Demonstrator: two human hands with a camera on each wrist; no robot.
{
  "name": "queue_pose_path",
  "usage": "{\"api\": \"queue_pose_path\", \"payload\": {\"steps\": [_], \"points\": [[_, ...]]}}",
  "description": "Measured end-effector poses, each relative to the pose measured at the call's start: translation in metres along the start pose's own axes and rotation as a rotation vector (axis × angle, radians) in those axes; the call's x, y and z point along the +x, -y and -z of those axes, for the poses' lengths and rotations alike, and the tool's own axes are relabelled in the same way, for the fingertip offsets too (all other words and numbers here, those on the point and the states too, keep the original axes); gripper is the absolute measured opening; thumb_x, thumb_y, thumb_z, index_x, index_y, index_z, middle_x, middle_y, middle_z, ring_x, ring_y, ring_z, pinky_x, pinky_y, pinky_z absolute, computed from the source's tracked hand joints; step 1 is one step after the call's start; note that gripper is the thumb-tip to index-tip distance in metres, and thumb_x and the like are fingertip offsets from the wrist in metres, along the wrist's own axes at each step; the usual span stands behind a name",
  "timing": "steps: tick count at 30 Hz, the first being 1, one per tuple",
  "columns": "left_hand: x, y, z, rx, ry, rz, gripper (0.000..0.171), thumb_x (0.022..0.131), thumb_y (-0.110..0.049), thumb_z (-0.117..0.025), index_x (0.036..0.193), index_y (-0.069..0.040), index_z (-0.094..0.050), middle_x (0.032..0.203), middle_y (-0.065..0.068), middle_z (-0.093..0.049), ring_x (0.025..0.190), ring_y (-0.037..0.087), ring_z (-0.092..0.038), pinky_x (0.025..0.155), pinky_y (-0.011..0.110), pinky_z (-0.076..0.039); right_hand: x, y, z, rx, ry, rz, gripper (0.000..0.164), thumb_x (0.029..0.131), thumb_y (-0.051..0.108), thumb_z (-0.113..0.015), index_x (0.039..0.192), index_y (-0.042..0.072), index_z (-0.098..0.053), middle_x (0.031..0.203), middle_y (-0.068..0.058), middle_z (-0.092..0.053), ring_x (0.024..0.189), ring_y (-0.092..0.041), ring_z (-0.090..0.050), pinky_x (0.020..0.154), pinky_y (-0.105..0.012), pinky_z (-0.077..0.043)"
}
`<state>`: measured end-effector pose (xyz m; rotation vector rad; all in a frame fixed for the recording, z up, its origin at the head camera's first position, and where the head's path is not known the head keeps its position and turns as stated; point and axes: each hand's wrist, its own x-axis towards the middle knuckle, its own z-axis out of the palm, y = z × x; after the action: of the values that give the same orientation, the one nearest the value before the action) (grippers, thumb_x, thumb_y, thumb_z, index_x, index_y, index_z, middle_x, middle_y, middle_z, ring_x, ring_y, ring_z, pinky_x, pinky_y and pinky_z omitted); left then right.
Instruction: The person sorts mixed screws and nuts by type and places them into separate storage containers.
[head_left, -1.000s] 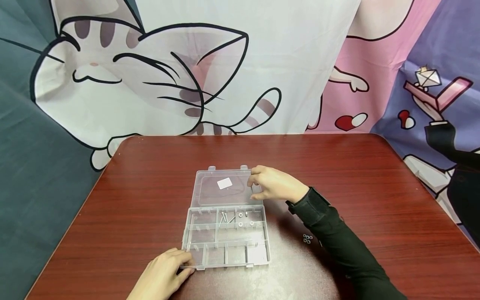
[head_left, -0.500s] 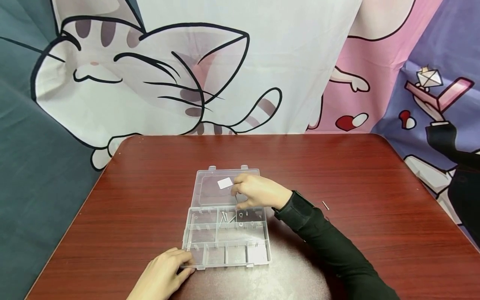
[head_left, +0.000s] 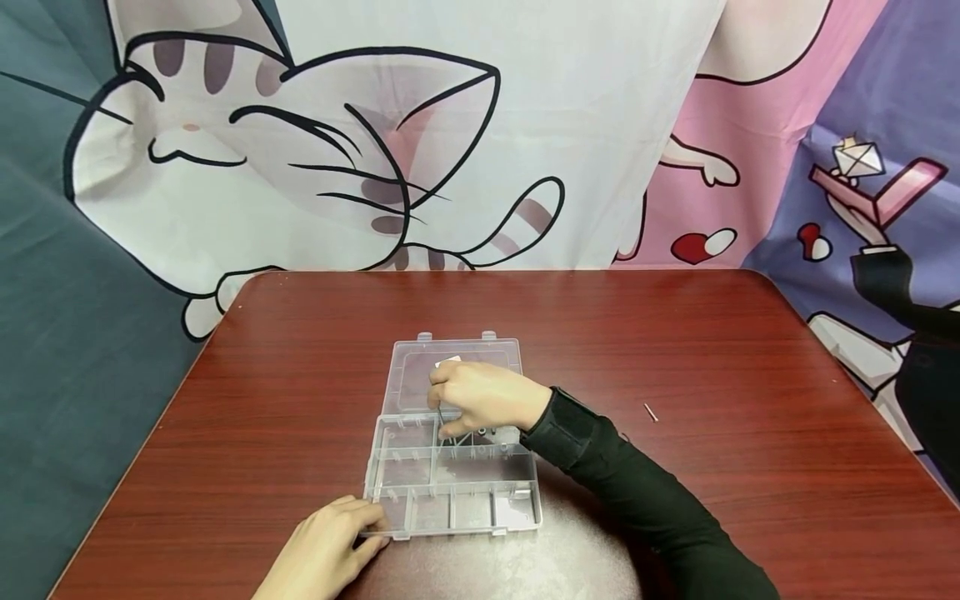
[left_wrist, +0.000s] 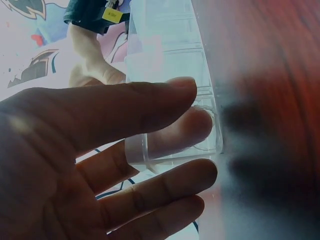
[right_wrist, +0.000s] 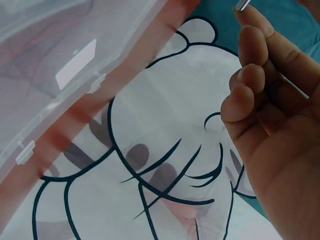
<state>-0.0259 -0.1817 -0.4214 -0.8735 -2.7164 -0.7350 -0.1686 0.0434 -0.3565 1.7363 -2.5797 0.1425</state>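
A clear plastic compartment box [head_left: 474, 468] lies open on the table, its lid [head_left: 408, 375] folded back. My left hand [head_left: 330, 542] holds the box's front left corner; the left wrist view shows the thumb in front of the clear wall and a finger behind it. My right hand [head_left: 487, 396] is above the back compartments, where lid and tray meet. Thumb and index finger pinch a thin silver screw [head_left: 441, 414], whose metal end also shows at the index fingertip in the right wrist view. Under that hand, several screws and nuts [head_left: 482, 432] in the compartments are partly hidden.
One more small screw [head_left: 651, 412] lies on the brown wooden table [head_left: 300, 400], right of the box. A white label [head_left: 448, 360] is on the lid. Behind the table hangs a cloth [head_left: 585, 108] printed with a cartoon cat.
My right hand has moved left, from the lid's right edge to above the screw compartment. The sleeve now covers the loose nuts on the table and uncovers a screw. The left hand stays put.
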Motion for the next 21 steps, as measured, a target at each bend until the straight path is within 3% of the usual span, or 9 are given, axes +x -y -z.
{"api": "queue_pose_path", "payload": {"steps": [21], "points": [[-0.0001,-0.0005,-0.0007,0.023,-0.015,0.009,0.037,0.061,-0.010,-0.078,0.066,-0.027,-0.045,0.067,-0.021,-0.036,0.062,-0.003,-0.037,0.049,0.022,-0.034,-0.0046,-0.0067,0.0035,0.052,-0.034,-0.026,0.043,0.073,0.037,-0.073,0.101,0.006,-0.066,0.090,0.002,-0.050,0.090,-0.011,-0.052,0.080,-0.019,-0.040]]}}
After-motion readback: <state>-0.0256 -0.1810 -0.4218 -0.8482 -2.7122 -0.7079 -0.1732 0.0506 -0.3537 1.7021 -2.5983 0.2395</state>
